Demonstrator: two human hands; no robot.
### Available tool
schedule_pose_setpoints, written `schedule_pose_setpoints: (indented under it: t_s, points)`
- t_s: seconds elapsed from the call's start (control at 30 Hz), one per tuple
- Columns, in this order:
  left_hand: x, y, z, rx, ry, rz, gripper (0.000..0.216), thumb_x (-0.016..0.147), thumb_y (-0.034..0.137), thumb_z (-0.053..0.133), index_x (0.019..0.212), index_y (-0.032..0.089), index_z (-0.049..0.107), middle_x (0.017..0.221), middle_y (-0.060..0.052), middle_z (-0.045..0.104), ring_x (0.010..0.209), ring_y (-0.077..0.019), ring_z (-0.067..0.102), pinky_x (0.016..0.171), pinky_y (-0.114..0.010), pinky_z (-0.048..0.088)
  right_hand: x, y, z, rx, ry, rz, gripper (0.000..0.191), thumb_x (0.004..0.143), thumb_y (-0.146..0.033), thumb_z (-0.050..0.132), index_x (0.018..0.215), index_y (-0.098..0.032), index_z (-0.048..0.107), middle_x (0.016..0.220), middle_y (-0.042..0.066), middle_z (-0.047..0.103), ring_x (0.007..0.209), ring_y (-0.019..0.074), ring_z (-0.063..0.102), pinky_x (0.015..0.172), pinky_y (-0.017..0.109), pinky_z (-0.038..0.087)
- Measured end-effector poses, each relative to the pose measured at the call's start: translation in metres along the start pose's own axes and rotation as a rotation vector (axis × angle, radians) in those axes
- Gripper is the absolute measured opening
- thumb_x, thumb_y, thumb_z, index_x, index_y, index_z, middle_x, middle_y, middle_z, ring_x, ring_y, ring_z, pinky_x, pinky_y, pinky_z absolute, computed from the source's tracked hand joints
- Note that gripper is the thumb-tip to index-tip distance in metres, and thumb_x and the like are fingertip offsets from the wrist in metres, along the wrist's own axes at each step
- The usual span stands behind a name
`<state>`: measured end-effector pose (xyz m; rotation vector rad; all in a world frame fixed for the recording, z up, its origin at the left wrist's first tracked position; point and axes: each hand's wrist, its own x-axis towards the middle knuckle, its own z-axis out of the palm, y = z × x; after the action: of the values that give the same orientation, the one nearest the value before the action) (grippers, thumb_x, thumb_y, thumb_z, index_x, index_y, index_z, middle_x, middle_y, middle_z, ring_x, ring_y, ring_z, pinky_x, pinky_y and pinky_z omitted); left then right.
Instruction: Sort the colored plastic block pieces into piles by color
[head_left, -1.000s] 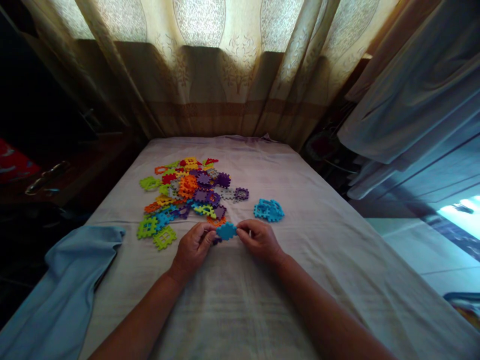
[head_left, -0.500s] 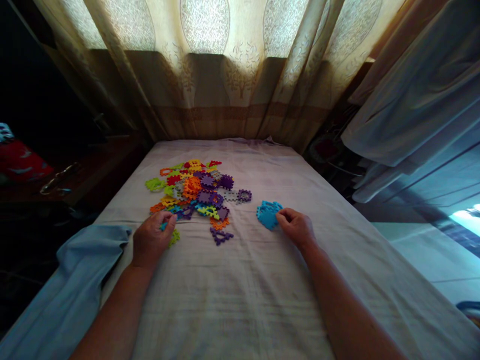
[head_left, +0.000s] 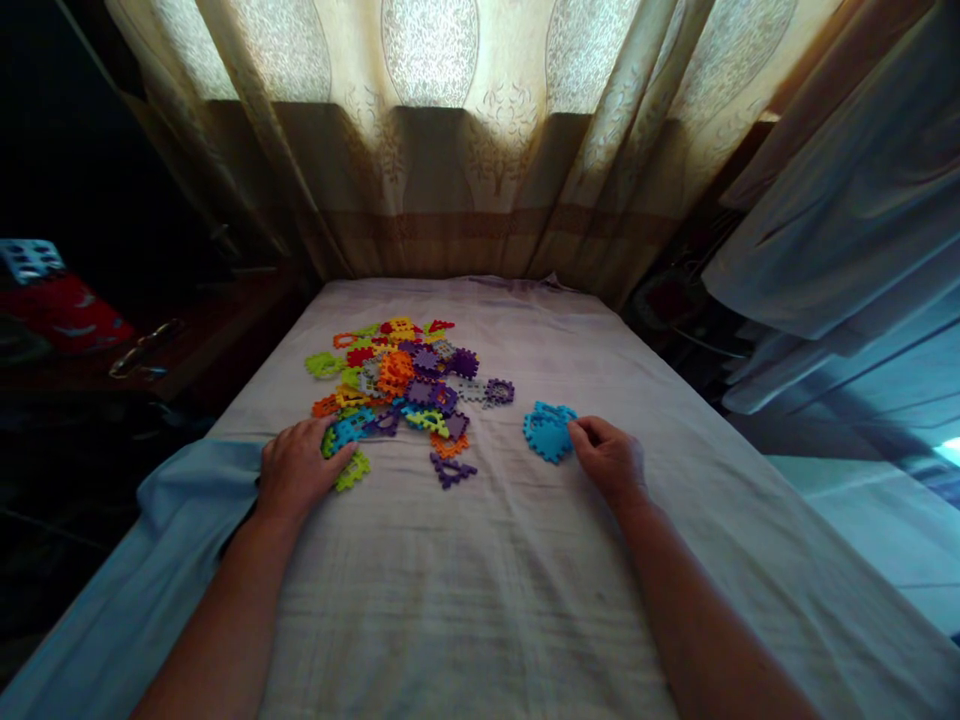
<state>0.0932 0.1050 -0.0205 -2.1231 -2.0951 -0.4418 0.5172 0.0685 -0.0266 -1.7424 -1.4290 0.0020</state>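
Note:
A heap of several toothed plastic puzzle pieces (head_left: 401, 385) in orange, purple, green, red and blue lies on the pale bed sheet (head_left: 487, 590). My left hand (head_left: 298, 468) rests at the heap's near left edge, its curled fingers touching a blue piece (head_left: 346, 431) and a green piece (head_left: 352, 470). To the right lies a small stack of blue pieces (head_left: 550, 430). My right hand (head_left: 609, 458) is beside it, fingers pinched against the stack's right edge. A lone purple triangle piece (head_left: 452, 468) lies between the hands.
A light blue cloth (head_left: 142, 560) drapes over the bed's left side. Patterned curtains (head_left: 450, 150) hang behind the bed's far end. Dark furniture and a red object (head_left: 67, 310) stand at the left, and grey-blue drapes (head_left: 847, 200) at the right.
A second ago both hands held one blue piece together near the middle. The right hand carried it to the blue stack; the left hand went to the heap's near left edge.

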Motion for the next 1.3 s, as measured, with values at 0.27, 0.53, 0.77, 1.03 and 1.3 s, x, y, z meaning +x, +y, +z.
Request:
schedule_pose_setpoints:
  t_s: [0.27,0.53,0.77,1.03,1.3]
  points:
    - [0.003,0.001,-0.001,-0.06,-0.018,0.004,0.048,0.084,0.05,0.055,0.121,0.022,0.065,0.112,-0.012,0.072,0.108,-0.0328,0.064,0.095,-0.045,0.045,-0.002,-0.006,-0.001,0.053,0.074,-0.07,0.036,0.083,-0.048,0.052,0.067,-0.021,0.069,0.057,0.003,0.065,0.052,0.0157,0.057,0.056,0.027,0.044]
    - [0.004,-0.005,-0.007,-0.02,-0.143,-0.02,0.061,0.083,0.057,0.055,0.131,0.019,0.058,0.133,-0.015,0.064,0.122,-0.0345,0.059,0.102,-0.047,0.043,-0.004,-0.008,0.001,0.096,0.079,-0.137,0.034,0.085,-0.045,0.053,0.067,-0.021,0.069,0.057,0.003,0.065,0.051,0.0149,0.057,0.056,0.025,0.046]
    - [0.006,-0.003,-0.014,0.003,-0.233,-0.013,0.056,0.084,0.049,0.051,0.131,0.02,0.059,0.134,-0.013,0.063,0.125,-0.0325,0.057,0.106,-0.046,0.042,-0.005,-0.006,0.003,0.106,0.102,-0.165,0.034,0.086,-0.044,0.054,0.068,-0.02,0.07,0.058,0.003,0.067,0.051,0.0151,0.059,0.055,0.025,0.047]
    - [0.007,-0.003,-0.006,-0.185,-0.176,-0.027,0.06,0.076,0.051,0.056,0.127,0.018,0.06,0.125,-0.011,0.065,0.117,-0.0305,0.061,0.102,-0.042,0.047,-0.008,-0.017,0.004,0.117,0.086,-0.275,0.029,0.088,-0.037,0.056,0.067,-0.021,0.07,0.055,0.001,0.064,0.047,0.0135,0.056,0.052,0.024,0.045]
    - [0.006,-0.007,0.006,-0.347,-0.06,0.038,0.063,0.073,0.046,0.06,0.131,0.019,0.055,0.127,-0.01,0.063,0.112,-0.0276,0.062,0.099,-0.041,0.05,-0.015,-0.026,0.011,0.142,0.019,-0.38,0.026,0.09,-0.032,0.057,0.069,-0.021,0.07,0.056,0.0,0.064,0.047,0.0129,0.057,0.052,0.024,0.045]
